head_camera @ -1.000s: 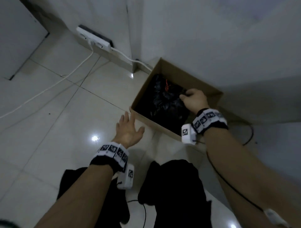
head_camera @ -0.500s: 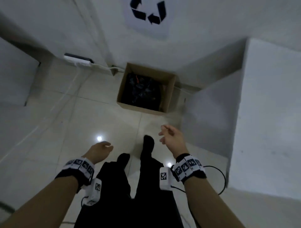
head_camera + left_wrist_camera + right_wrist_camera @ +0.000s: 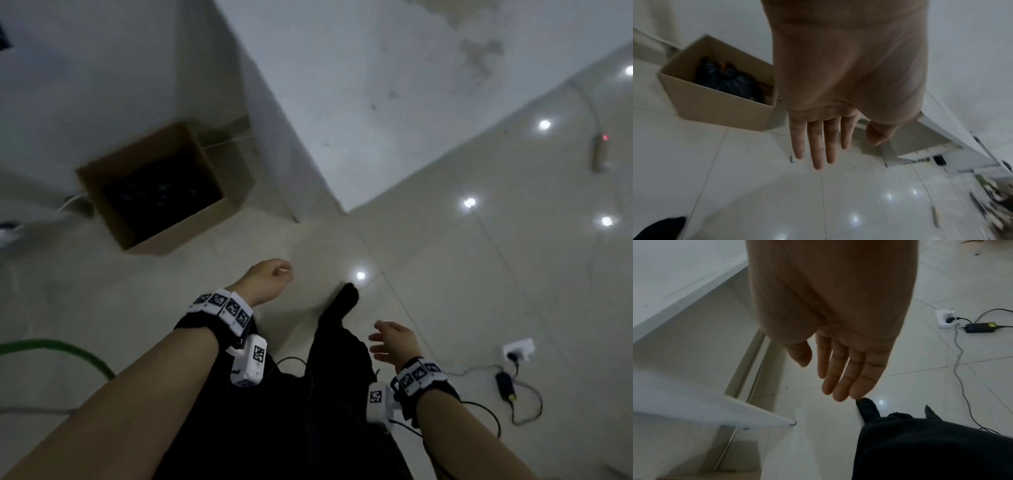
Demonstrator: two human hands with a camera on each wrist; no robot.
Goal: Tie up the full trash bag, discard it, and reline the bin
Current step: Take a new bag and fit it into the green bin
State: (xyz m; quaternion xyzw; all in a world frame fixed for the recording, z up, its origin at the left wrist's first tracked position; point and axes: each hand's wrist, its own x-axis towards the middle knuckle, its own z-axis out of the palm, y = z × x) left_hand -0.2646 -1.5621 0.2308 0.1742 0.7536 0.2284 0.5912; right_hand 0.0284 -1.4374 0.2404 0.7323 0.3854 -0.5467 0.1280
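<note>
A brown cardboard box stands on the tiled floor against the wall, at the upper left of the head view. The tied black trash bag lies inside it, also seen as a dark bundle in the box in the left wrist view. My left hand hangs empty over the floor, right of the box and well apart from it, its fingers straight. My right hand is also empty, with relaxed fingers, beside my dark trouser leg.
A white wall corner juts out right of the box. On the floor at the right lie a white power strip, a black adapter with cables, and a small device with a red light. A green hose curves in from the left.
A second ago my right hand gripped the black bag inside the box. It let go, both hands pulled back, and the view rose and swung right, leaving the box far off at left.
</note>
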